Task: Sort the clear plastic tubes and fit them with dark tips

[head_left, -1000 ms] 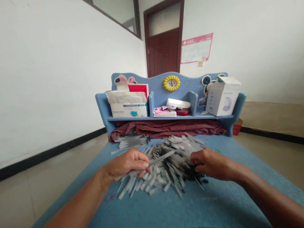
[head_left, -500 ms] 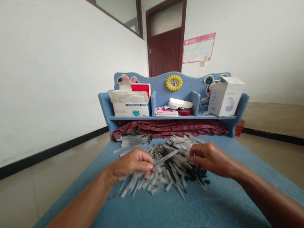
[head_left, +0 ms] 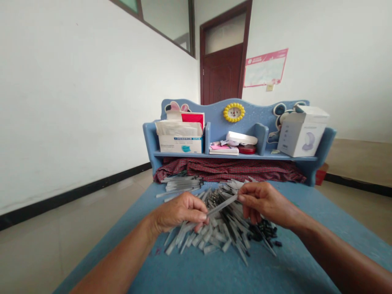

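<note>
Your left hand (head_left: 183,210) has a narrow grip, thumb and fingers closed on one end of a slim translucent tube (head_left: 222,205). Your right hand (head_left: 260,202) is narrow too, its thumb and forefinger pinching the tube's other end. The tube slants between your two hands, its right end the higher, above a loose pile of similar pieces (head_left: 211,241) on the blue table (head_left: 220,273). You cannot tell from here whether anything sits inside it.

Small black parts (head_left: 271,232) lie scattered just below your right hand, at the pile's right edge. Beyond your left hand, a neater stack of tubes (head_left: 182,183) lies near a red plaid cloth (head_left: 229,169). The cloth is bunched under the shelf (head_left: 260,157), which carries a face-mask box (head_left: 180,143) at left and a white carton (head_left: 303,130) at right.
</note>
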A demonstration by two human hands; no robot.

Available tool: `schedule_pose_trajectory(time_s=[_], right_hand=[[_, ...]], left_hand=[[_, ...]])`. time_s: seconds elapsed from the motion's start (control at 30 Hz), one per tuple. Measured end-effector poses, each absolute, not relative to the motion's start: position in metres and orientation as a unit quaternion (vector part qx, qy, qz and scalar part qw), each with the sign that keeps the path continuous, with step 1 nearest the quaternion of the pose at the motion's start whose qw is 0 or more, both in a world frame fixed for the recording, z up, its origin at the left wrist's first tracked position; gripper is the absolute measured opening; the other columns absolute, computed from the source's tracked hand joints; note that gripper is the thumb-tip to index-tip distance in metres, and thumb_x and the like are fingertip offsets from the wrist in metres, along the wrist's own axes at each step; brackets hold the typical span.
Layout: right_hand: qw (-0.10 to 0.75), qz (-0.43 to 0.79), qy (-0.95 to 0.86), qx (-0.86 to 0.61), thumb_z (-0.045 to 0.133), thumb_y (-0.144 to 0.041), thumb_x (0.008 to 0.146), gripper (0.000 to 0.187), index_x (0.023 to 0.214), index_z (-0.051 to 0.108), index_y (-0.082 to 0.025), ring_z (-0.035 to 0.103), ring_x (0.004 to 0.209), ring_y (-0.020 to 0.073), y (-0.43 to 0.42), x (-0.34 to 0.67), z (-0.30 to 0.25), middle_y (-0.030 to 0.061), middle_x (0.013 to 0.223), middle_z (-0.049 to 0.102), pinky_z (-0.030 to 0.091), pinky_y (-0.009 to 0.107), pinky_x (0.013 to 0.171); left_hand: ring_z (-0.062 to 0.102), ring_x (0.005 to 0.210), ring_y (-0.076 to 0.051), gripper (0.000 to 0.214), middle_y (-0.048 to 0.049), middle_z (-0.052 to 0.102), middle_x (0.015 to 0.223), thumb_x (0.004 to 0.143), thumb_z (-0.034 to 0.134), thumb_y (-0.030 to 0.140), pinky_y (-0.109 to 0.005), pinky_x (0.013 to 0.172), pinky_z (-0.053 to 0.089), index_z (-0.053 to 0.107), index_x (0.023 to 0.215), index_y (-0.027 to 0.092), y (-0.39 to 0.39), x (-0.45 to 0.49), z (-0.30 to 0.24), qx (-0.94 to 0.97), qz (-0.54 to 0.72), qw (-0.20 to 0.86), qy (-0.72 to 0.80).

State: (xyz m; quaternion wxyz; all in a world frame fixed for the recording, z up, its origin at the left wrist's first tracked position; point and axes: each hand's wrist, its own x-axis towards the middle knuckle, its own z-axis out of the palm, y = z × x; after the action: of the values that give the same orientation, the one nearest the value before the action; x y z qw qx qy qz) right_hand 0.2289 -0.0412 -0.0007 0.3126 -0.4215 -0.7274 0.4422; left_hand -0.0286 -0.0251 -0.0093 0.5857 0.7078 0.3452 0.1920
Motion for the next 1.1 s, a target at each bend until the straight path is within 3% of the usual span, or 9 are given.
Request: schedule_pose_trajectory(time_s=[0.2,0.3,0.47,0.67,0.77,0.93,1.1], right_hand=[[0.321,0.456,-0.725,-0.404,0.055,-0.037,0.079,0.025,0.067,0.055,-0.015,0.053,0.04,0.0076,-0.037,0.235,0.003,-0.0002,0.054,0.062,0.038,0.017,0.039],[0.391,0.44,-0.697,-0.411,0.058,-0.034,0.076,0.025,0.061,0.056,-0.015,0.052,0.039,0.0084,-0.033,0.249,0.012,0.0007,0.053,0.062,0.04,0.019,0.041],[0.493,0.282,-0.674,-0.473,0.053,-0.03,0.079,0.022,0.063,0.058,-0.016,0.051,0.043,0.0102,-0.033,0.264,0.017,0.0012,0.054,0.06,0.039,0.022,0.043],[0.365,-0.075,-0.829,-0.417,0.044,-0.02,0.084,0.022,0.067,0.058,-0.016,0.046,0.047,0.0103,-0.048,0.237,-0.01,0.0005,0.053,0.053,0.032,0.025,0.052],[0.278,-0.161,-0.88,-0.351,0.04,-0.017,0.086,0.025,0.067,0.056,-0.016,0.048,0.052,0.0123,-0.051,0.227,-0.022,0.0028,0.057,0.055,0.029,0.028,0.055],[0.177,-0.121,-0.905,-0.368,0.04,-0.026,0.09,0.027,0.067,0.054,-0.019,0.05,0.049,0.0132,-0.056,0.225,-0.023,0.0027,0.057,0.057,0.024,0.03,0.051],[0.225,0.031,-0.882,-0.413,0.044,-0.04,0.088,0.03,0.069,0.056,-0.02,0.05,0.047,0.0122,-0.069,0.207,-0.01,0.0009,0.055,0.058,0.026,0.026,0.049]], left_hand=[[0.048,0.049,-0.009,0.02,-0.0015,0.06,0.056,0.067,0.067,0.032,-0.02,0.051,0.037,0.07,0.071,0.012,-0.022,-0.036,-0.007,0.719,0.184,0.569,0.353],[0.047,0.048,-0.009,0.019,-0.0013,0.06,0.054,0.066,0.067,0.03,-0.019,0.048,0.034,0.069,0.07,0.011,-0.014,-0.053,-0.004,0.724,0.19,0.55,0.37],[0.042,0.043,-0.006,0.015,-0.0003,0.059,0.052,0.066,0.068,0.026,-0.018,0.044,0.03,0.068,0.065,0.011,0.001,-0.085,-0.001,0.698,0.239,0.518,0.432],[0.042,0.042,-0.006,0.016,-0.0022,0.061,0.055,0.068,0.067,0.026,-0.016,0.04,0.028,0.066,0.066,0.01,0.0,-0.068,-0.006,0.64,0.351,0.508,0.458],[0.047,0.044,-0.006,0.018,-0.0035,0.062,0.059,0.066,0.069,0.027,-0.015,0.041,0.031,0.066,0.07,0.01,-0.006,-0.047,-0.011,0.602,0.385,0.541,0.443],[0.057,0.054,-0.01,0.019,-0.006,0.067,0.071,0.066,0.071,0.026,-0.018,0.05,0.043,0.064,0.077,0.011,-0.015,-0.027,-0.015,0.556,0.42,0.602,0.391],[0.061,0.067,-0.013,0.018,-0.0099,0.067,0.084,0.068,0.071,0.021,-0.019,0.054,0.047,0.066,0.081,0.01,-0.022,-0.019,-0.015,0.531,0.45,0.627,0.35]])
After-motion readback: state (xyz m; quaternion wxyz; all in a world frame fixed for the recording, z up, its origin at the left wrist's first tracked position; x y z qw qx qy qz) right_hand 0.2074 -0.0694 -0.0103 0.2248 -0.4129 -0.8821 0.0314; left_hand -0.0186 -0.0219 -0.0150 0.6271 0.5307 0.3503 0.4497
